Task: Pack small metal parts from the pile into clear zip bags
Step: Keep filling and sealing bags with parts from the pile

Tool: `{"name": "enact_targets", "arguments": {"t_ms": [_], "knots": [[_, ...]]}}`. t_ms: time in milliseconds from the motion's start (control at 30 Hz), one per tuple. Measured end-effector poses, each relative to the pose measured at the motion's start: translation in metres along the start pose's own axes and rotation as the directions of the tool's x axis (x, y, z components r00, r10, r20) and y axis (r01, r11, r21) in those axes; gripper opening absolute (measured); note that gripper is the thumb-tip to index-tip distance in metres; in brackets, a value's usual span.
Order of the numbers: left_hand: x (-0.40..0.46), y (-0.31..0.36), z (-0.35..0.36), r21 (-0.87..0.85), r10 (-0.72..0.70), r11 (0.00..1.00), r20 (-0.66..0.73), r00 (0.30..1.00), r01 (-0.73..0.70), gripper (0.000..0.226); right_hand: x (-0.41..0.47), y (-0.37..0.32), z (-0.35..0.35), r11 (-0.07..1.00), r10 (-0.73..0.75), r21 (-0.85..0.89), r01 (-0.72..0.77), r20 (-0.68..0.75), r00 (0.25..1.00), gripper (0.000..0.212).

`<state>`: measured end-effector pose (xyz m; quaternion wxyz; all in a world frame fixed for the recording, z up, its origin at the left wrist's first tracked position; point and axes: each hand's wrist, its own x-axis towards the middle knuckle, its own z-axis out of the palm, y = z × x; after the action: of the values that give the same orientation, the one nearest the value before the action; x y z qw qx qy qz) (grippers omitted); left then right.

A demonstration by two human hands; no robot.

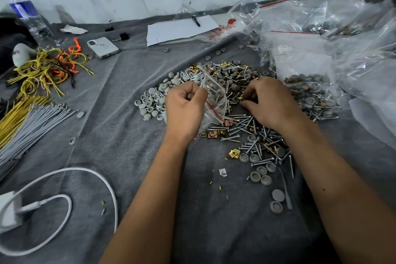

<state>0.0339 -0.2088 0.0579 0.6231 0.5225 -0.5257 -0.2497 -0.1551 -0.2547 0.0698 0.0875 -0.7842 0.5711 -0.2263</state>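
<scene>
Head view, looking down on a grey felt cloth (111, 139) covering the work surface; the left hand (185, 107) is curled into a fist, pinching the mouth of a clear zip bag (214, 100) with a red seal line, a few parts already inside; the right hand (271, 104) rests on the pile of screws, gold clips and grey caps (233, 79) at the cloth's middle, fingers bent and pinching at small parts; filled bags (308, 83) lie toward the right edge; bundles of yellow and grey ties (27, 113) sit along the left edge; a white phone (103, 47), paper (180, 29) and pen (196, 21) lie near the far edge; a white cable (70, 206) loops at the near left corner.
</scene>
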Motion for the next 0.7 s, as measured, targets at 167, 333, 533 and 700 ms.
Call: {"name": "enact_targets", "arguments": {"t_ms": [167, 333, 533, 700], "knots": [[-0.001, 0.000, 0.001, 0.026, 0.013, 1.000, 0.022, 1.000, -0.013, 0.035, 0.002, -0.004, -0.003, 0.960, 0.036, 0.281, 0.025, -0.210, 0.977, 0.013], [-0.001, 0.001, 0.003, 0.052, 0.021, 0.998, 0.033, 0.999, -0.022, 0.031, -0.007, -0.024, -0.006, 0.853, -0.203, 0.405, 0.329, -0.322, 0.924, 0.018], [-0.001, 0.001, 0.003, 0.044, 0.016, 0.999, 0.030, 0.999, -0.017, 0.029, -0.010, -0.029, -0.003, 0.850, -0.321, 0.349, 0.395, -0.253, 0.913, 0.023], [0.000, 0.000, 0.002, 0.008, -0.014, 1.000, 0.021, 1.000, 0.014, 0.031, -0.003, -0.017, -0.004, 0.896, -0.117, 0.367, 0.250, -0.349, 0.930, 0.012]]}}
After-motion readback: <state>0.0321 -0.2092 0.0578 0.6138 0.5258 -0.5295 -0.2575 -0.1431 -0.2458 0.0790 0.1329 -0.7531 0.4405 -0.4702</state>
